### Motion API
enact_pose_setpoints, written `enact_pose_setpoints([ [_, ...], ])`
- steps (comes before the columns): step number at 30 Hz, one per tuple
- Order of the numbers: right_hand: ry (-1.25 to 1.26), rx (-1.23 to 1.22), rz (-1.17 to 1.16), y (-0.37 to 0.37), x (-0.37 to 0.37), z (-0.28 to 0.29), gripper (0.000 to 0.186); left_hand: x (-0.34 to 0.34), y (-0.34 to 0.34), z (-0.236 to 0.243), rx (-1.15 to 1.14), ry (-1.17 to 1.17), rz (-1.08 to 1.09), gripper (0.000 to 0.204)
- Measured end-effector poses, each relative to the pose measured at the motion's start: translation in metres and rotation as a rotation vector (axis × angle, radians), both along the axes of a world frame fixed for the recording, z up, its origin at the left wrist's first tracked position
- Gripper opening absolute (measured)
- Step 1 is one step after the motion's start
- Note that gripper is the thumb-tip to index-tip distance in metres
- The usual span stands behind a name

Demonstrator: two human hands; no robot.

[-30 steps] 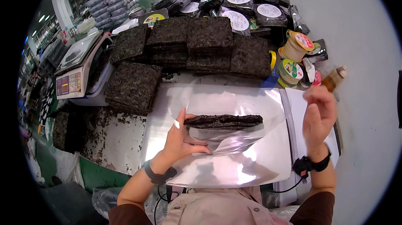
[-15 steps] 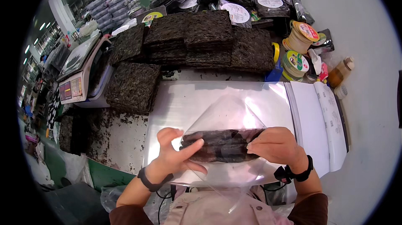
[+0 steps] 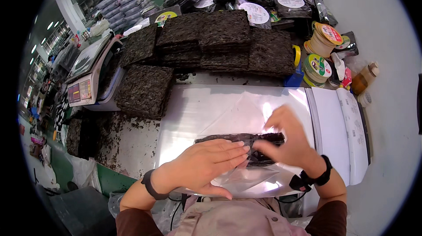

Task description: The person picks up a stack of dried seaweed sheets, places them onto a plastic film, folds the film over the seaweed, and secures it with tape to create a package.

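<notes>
Dark bundle (image 3: pixel 239 137), L hand (image 3: pixel 206 162) atop, w/in sheet (image 3: pixel 187 113) edges

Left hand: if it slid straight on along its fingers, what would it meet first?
Most likely the right hand, thumb side first, just beyond the fingertips of the left hand. Depth is unclear; it might pass beneath, over the dark bundle.

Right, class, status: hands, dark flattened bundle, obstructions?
Left hand flat over dark flattened bundle in clear plastic film; right hand curved at its right end, contact unclear; hands partly cover it.
</notes>
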State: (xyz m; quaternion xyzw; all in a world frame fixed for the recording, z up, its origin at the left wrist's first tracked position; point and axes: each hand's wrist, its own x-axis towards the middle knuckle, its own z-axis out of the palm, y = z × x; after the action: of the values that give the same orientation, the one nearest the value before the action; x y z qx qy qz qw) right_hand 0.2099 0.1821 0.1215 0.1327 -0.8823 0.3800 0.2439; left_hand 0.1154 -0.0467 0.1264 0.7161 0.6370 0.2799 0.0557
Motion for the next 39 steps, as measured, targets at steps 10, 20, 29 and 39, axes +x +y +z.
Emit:
enact_pose_setpoints([
  [10,0.087,-0.142,-0.028,0.009,-0.040,0.020,0.029,-0.016,-0.002,-0.007,-0.050,-0.082,-0.014,0.051],
  [20,0.044,0.112,0.041,-0.002,0.024,-0.015,0.021,-0.020,-0.006,-0.003,-0.025,-0.309,0.202,0.032],
  [29,-0.154,0.025,-0.220,0.007,-0.004,-0.012,0.051,-0.006,0.000,-0.015,0.147,-0.359,0.671,0.037],
  [39,-0.670,-0.684,-0.048,0.009,-0.026,-0.017,0.024,-0.037,0.013,-0.023,-0.045,-1.050,0.664,0.016],
])
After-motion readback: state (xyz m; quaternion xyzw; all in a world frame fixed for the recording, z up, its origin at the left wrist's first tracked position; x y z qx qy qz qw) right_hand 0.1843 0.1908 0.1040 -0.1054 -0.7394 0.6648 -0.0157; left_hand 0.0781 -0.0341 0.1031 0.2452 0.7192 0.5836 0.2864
